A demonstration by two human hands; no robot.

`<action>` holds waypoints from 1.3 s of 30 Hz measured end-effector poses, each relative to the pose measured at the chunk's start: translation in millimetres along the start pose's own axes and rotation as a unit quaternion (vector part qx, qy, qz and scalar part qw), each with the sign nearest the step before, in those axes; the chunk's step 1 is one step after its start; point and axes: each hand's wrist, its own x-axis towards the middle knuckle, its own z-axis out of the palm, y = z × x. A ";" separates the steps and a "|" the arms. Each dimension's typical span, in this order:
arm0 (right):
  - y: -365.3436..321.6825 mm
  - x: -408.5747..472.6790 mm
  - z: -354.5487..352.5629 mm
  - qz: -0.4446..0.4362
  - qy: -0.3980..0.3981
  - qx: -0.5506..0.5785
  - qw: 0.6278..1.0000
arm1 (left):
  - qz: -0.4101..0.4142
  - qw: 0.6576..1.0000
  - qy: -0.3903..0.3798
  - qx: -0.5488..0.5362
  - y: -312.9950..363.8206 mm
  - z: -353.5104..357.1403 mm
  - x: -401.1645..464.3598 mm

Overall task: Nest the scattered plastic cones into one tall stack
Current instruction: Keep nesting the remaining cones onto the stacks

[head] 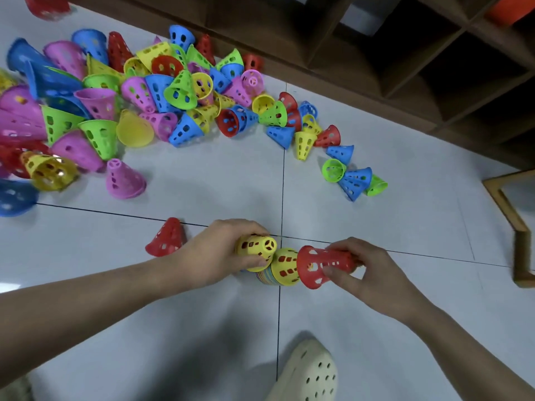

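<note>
The scattered cones (139,94) are pink, blue, green, yellow and red with cut-out holes, the held cones one yellow (256,251) and one red (321,266), the floor (202,175) pale grey, the shoe (309,374) seemingly cream.

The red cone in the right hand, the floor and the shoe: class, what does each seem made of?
Red cone: thin moulded plastic, glossy, with cut-out holes. Floor: probably glazed tile, given its pale sheen and dark grout lines. Shoe: likely soft matte foam or rubber, cream, with round vent holes.

Bare floor (220,180) between cone pile (139,91) and stack (282,267), lone red cone (166,237) just left.
</note>
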 end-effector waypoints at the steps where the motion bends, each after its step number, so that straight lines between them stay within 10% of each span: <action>1: 0.8 0.1 2.1 -0.013 -0.006 -0.014 1.000 | 0.001 1.000 -0.005 0.009 -1.9 -0.9 -0.1; 7: 6.5 6.3 19.1 -0.047 -0.011 -0.053 0.997 | -0.005 0.998 0.012 0.061 -29.5 -17.4 -17.5; 15: 18.1 19.0 39.7 -0.068 -0.013 -0.099 0.993 | -0.247 0.934 0.082 0.245 -113.0 -55.1 -50.0; 24: 26.3 32.2 54.4 -0.055 -0.040 -0.070 0.995 | -0.235 0.909 0.087 0.332 -146.6 -63.1 -69.4; 39: 1.4 51.0 9.3 0.019 -0.137 0.051 0.989 | -0.036 0.976 0.198 -0.087 -1.9 -45.9 -33.7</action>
